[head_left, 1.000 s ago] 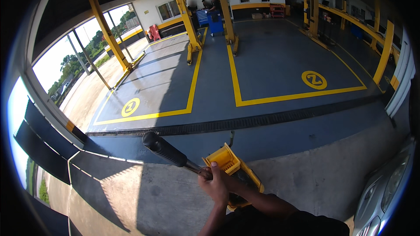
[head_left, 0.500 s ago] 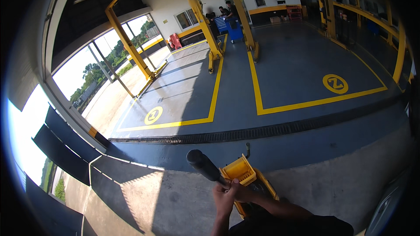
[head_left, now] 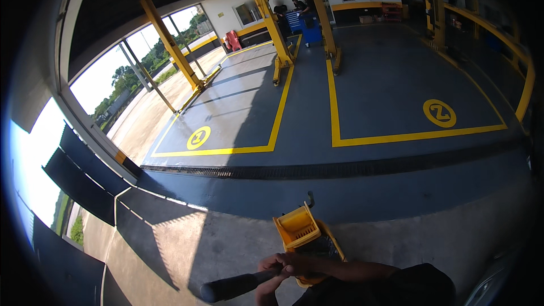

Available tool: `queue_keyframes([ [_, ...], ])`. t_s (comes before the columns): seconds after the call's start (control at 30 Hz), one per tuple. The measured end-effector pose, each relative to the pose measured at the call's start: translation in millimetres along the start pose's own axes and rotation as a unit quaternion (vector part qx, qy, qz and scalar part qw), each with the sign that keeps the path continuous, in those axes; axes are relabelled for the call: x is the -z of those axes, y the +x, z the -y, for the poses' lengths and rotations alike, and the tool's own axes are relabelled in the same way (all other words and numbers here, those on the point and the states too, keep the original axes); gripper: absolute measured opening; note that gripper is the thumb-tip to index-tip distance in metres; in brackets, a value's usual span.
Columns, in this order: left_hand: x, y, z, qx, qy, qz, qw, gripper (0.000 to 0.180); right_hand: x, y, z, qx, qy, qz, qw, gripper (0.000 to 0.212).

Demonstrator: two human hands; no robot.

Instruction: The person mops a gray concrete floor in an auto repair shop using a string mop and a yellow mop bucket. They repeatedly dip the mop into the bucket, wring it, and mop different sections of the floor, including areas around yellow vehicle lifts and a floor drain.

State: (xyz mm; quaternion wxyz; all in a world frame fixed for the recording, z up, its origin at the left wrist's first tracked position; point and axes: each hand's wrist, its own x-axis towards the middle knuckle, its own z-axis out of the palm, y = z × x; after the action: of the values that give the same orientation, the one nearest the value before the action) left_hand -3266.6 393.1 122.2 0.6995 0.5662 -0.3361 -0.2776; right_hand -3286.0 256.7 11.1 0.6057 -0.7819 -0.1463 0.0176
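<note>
Handle (head_left: 243, 284) tilted low, its dark grip jutting toward the lower left, I hold its shaft just past that grip with my fingers curled closed around it. My right hand (head_left: 294, 263) comes across from the right and meets my left hand (head_left: 266, 289), which rises from the lower edge; the 2 overlap in shadow, so I cannot tell exactly where each finger ends. Just beyond them, on the concrete (head_left: 243, 243), stands the yellow bucket (head_left: 334, 242) with its wringer (head_left: 296, 225) open toward me, part of it hidden by my right forearm (head_left: 362, 272). I judge the step in hand to be working this handle at the bucket with 2 hands; whether its far end joins the wringer or goes down inside, I cannot see. As I read it, the next move calls for a firm hold, both hands acting together, and the bucket steady, short of the black drain grate (head_left: 340, 169)
</note>
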Motion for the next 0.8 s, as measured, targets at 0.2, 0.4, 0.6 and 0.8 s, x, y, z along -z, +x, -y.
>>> queue_keyframes([
  [0.2,-23.7,24.1,-44.3,-0.012,0.007,-0.238,0.971,0.036,2.0,12.4,75.8,0.036,-0.074,-0.146,0.986,0.036],
  [0.4,62.0,29.8,-34.7,-0.135,-0.036,0.298,0.944,0.040,-5.1,25.0,54.7,0.118,0.043,0.077,0.989,0.029],
  [0.6,-21.0,25.2,-10.7,-0.095,0.057,-0.465,0.878,0.033,-36.6,35.1,50.5,-0.035,-0.021,-0.194,0.980,0.031],
  [0.8,36.3,26.6,-77.6,-0.075,-0.015,-0.033,0.997,0.031,11.3,34.9,118.0,0.106,0.016,-0.057,0.993,0.025],
])
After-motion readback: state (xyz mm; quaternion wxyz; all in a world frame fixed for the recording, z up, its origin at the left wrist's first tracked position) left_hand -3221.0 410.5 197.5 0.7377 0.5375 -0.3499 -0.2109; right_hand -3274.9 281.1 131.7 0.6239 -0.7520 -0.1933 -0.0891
